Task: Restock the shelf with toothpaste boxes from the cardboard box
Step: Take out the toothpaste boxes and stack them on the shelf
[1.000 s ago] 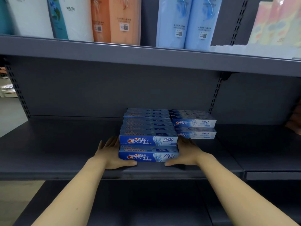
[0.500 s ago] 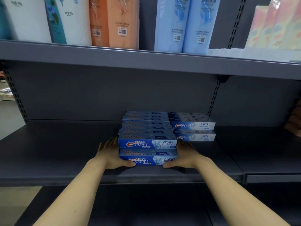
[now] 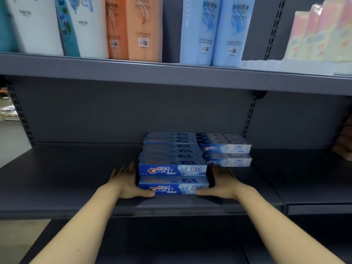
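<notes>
Shelf (image 3: 76, 180): toothpaste boxes (image 3: 172, 169) crosswise (labels forward)

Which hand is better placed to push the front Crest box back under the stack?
Neither clearly: left hand and right hand flank the bottom Crest box evenly, thumbs on its front. Probably both together.

Standing along the upper grey metal shelf board (image 3: 171, 77) are tall soft refill pouches: two white pouches with teal side panels (image 3: 57, 25) at the left, two orange pouches (image 3: 133, 27) just beside them, then two pale blue pouches (image 3: 215, 29) a little apart. Pink and yellow pastel packs (image 3: 320, 33) are sitting at the far right, behind a frosted white plastic rail (image 3: 285, 65). A black slotted upright strip (image 3: 250, 115) is running down the dark grey back panel (image 3: 114, 111)
</notes>
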A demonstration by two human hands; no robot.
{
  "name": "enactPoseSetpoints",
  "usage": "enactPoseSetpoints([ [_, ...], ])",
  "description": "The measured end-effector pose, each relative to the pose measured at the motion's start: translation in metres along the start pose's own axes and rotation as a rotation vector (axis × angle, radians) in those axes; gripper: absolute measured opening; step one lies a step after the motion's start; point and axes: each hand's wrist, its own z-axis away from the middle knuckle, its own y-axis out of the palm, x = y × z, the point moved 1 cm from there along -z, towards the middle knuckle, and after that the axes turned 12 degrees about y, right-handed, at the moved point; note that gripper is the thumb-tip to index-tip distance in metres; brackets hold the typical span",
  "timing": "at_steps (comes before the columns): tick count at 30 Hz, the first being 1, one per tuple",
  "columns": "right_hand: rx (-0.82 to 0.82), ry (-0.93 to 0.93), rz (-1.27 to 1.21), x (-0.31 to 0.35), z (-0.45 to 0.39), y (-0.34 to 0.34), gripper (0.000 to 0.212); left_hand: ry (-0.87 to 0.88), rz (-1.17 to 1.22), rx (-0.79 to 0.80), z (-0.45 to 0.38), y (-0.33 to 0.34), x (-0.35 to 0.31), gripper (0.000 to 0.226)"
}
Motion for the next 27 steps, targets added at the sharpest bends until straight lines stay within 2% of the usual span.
enactPoseSetpoints([
  [3,0.048,0.044,0.088,-0.006,0.009,0.006,0.113,-0.014,-0.021,0.040,0.003,0.001,-0.002,0.112],
  [7,0.083,0.103,0.131,0.005,0.013,0.021,0.108,0.022,0.022,0.098,0.005,0.008,-0.014,0.097],
  [10,0.056,0.082,0.131,0.013,0.007,0.027,0.104,0.021,-0.001,0.084,0.006,0.008,-0.017,0.086],
  [16,0.069,0.055,0.134,0.015,0.002,0.028,0.100,0.030,0.007,0.059,0.003,0.009,-0.013,0.085],
  [19,0.096,0.028,0.121,0.015,0.005,0.022,0.098,0.040,0.016,0.050,0.002,0.009,-0.009,0.090],
  [24,0.172,0.031,0.103,0.005,0.017,-0.012,0.106,-0.015,-0.006,0.133,0.004,-0.005,0.012,0.121],
  [27,0.163,0.106,0.143,-0.001,0.016,-0.033,0.089,-0.087,-0.127,0.175,0.005,-0.020,0.015,0.129],
])
